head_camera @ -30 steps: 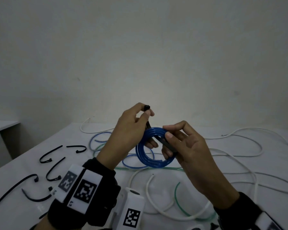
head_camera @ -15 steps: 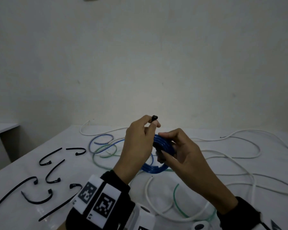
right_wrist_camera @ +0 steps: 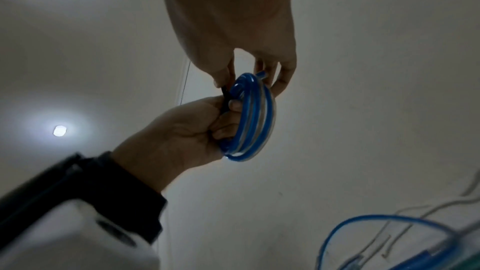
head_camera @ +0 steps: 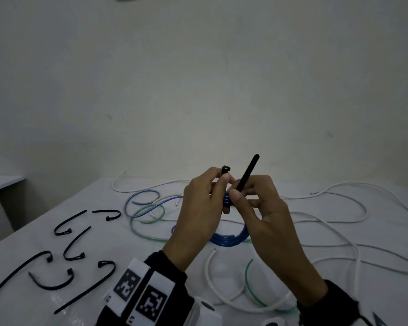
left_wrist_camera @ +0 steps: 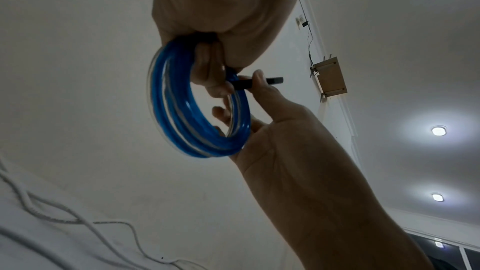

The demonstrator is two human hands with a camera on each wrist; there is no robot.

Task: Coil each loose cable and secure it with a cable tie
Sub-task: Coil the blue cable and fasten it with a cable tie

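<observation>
The blue coil (head_camera: 230,236) hung above the table (head_camera: 151,262), held between both hands. The left hand (head_camera: 198,208) pinched the tie head (head_camera: 226,170); the right hand (head_camera: 257,208) pinched the tie tail (head_camera: 247,172), which pointed to 1 o'clock. The head lay at 9 o'clock from the tail tip, near. Spare ties (head_camera: 76,245) lay at 8 o'clock, loose white cables (head_camera: 327,222) at 3; nothing blocked threading.

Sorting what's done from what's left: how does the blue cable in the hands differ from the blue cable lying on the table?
The held blue cable is wound into a tight round coil; the blue cable on the table sprawls in loose open curves. The coil is off the table, with a black cable tie at it; the table cable is crossed by other cables, with no tie. Both look the same blue.
</observation>
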